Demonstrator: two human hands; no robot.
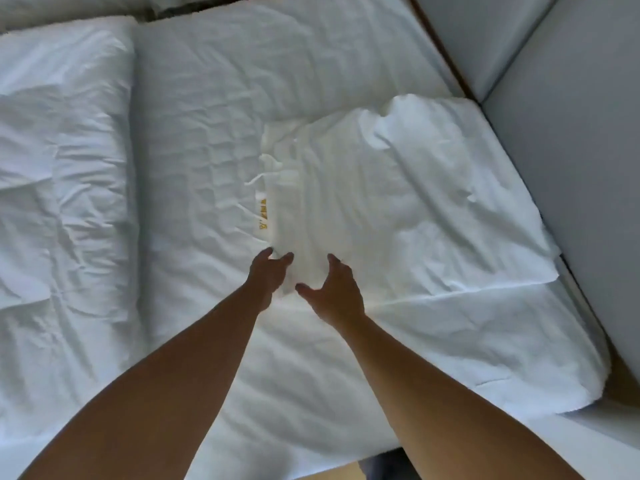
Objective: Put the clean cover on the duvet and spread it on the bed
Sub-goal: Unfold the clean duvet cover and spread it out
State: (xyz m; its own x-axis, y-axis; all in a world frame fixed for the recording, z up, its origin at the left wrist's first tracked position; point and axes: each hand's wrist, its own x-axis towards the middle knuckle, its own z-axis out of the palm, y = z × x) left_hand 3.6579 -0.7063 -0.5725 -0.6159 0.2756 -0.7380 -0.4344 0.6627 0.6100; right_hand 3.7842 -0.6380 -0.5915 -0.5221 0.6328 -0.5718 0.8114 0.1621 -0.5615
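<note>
**Folded cover on bed, hands at its near corner**

The folded cover (381,209) lies flat on the bed (214,98), with yellow lettering (262,214) on its left edge. The left hand (268,275) is at its near corner, fingers bent against the fabric — grip cannot be confirmed. The right hand (332,292) is just beside it, fingers spread, holding nothing. The bunched duvet (62,150) lies well left of the cover.

Two bare forearms stretch forward and converge, bringing the left hand (268,273) and the right hand (334,294) close together (near, but not touching each other). Both are palm-down, fingers loosely spread and slightly bent, thumbs angled inward.
</note>
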